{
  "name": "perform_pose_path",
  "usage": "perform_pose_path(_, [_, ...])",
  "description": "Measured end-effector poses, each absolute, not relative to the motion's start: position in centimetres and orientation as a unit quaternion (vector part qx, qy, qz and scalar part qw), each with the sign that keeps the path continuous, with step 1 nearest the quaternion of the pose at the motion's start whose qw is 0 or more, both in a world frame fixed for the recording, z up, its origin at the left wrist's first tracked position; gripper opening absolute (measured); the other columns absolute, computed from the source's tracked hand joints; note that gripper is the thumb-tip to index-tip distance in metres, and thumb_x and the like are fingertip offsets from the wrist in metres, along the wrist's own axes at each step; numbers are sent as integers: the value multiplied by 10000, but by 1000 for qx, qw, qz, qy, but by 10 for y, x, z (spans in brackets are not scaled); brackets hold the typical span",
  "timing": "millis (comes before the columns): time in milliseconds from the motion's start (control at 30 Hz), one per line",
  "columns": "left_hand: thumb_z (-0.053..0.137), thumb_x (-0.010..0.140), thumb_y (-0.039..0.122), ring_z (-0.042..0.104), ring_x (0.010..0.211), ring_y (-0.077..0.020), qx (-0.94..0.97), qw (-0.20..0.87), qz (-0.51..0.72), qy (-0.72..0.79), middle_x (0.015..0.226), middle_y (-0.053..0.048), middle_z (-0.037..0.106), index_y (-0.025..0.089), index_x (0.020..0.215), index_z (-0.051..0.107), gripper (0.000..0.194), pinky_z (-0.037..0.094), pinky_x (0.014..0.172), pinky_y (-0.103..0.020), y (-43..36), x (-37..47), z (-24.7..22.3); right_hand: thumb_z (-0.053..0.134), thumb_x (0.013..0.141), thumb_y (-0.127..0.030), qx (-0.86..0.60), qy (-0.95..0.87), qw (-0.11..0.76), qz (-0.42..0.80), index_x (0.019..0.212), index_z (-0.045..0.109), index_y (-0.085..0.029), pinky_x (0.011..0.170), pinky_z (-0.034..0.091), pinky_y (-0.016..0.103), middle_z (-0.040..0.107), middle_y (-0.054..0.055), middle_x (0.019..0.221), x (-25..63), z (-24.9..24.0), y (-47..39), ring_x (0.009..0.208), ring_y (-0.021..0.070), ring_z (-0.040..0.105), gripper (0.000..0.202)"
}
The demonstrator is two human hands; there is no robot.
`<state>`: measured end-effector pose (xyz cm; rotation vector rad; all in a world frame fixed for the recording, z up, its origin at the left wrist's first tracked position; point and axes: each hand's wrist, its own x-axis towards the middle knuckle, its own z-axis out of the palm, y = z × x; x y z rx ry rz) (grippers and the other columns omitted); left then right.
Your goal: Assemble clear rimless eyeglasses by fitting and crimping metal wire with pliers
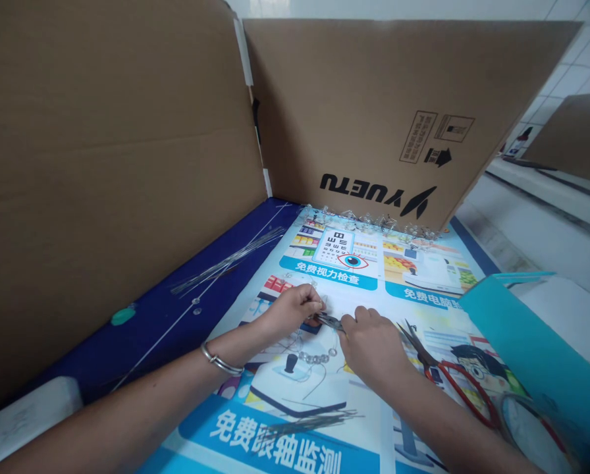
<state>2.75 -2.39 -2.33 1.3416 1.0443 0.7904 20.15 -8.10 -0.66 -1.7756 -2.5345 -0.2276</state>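
My right hand (376,345) is closed around a pair of pliers (330,321), whose metal jaws point left. My left hand (295,309) pinches at the tips of the jaws, its thumb and fingers pressed together. What lies between those fingers is too small to make out, though thin wire shows about them. Just below both hands, a short row of clear beads (317,358) rests on the printed sheet (359,362), with fine wire curling around it. A bundle of thin wires (309,424) lies nearer to me.
Open red-handled scissors (465,385) lie right of my right forearm, beside a tape roll (532,428) and a turquoise folder (536,355). More wires (230,260) lie at left. Clear beaded pieces (374,220) line the foot of the cardboard wall (374,99).
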Motion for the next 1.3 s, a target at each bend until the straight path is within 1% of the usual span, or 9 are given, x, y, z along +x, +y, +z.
perform_pose_path(433, [578,727,302,564,641,-112,583,600,349,421,787,-15,591,152,730,500,169,483,595,-262,-21,26,-29,457,814,-315,-570,-819,28,-65,843,563,-202,576,281,282,539,70,814,203,-3,-80,760,198,484,157])
perform_pose_path(667, [559,742,300,563,647,-113,599,583,357,418,805,-18,585,156,732,499,157,489,604,-267,-21,27,-32,463,810,-315,-571,-817,22,-74,824,551,-212,539,258,275,539,54,794,204,-4,-80,726,200,493,136])
perform_pose_path(933, [541,757,288,553,646,-111,603,577,353,422,822,-25,580,157,744,488,141,476,600,-264,-22,27,-32,447,822,-309,-575,-814,26,-76,824,546,-214,533,235,268,537,48,788,204,-8,-80,710,184,488,138])
perform_pose_path(1167, [551,769,286,527,628,-93,602,585,365,401,762,-19,590,142,754,506,151,429,604,-230,-18,22,-28,449,818,-344,-569,-816,73,-72,802,554,-203,638,290,284,533,52,805,208,-7,-76,787,189,475,176])
perform_pose_path(1300, [566,767,302,544,651,-100,567,630,368,381,743,-32,613,136,760,509,176,425,638,-236,-18,19,-23,429,831,-342,-585,-799,139,-14,813,554,-197,668,318,251,525,37,802,214,-8,-69,795,160,479,192])
